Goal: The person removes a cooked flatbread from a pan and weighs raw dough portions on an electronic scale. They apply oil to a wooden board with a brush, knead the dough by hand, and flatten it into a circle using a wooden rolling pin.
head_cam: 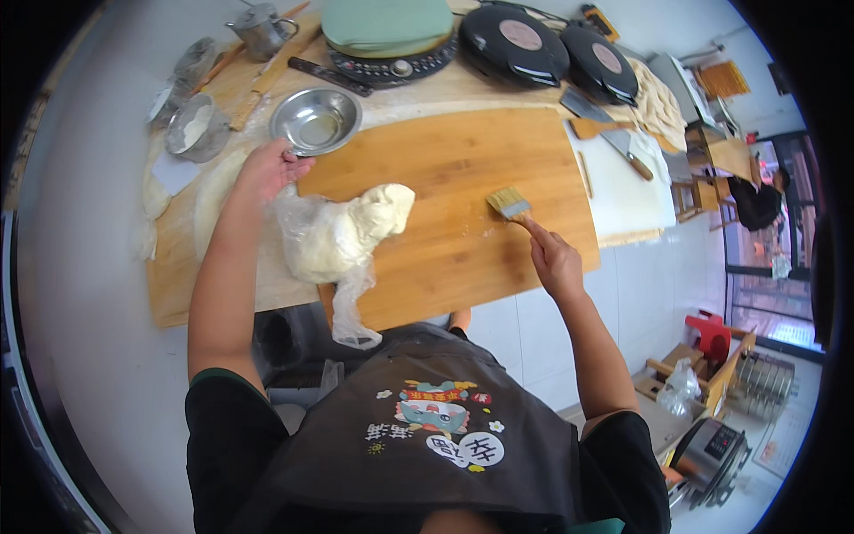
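My left hand (275, 170) is at the near rim of a shallow stainless steel bowl (283, 115), its thumb and fingers pinching the edge. A little yellowish liquid lies in the bowl. In my right hand (557, 263) is the wooden handle of a flat pastry brush (510, 203), its pale bristles over the right part of a bamboo board (460, 267). A large lump of pale dough (333, 237) rests at the board's left side. Clear plastic wrap covers part of the dough, and a loose tail hangs over the front edge.
Behind the board stand a green-lidded electric griddle (387, 33) and two black round electric pans (514, 47). A cleaver (620, 140) lies on the right. To the left are a flour bag (197, 127), a rolling pin (267, 80) and a metal kettle (262, 32). A person (757, 200) sits far right.
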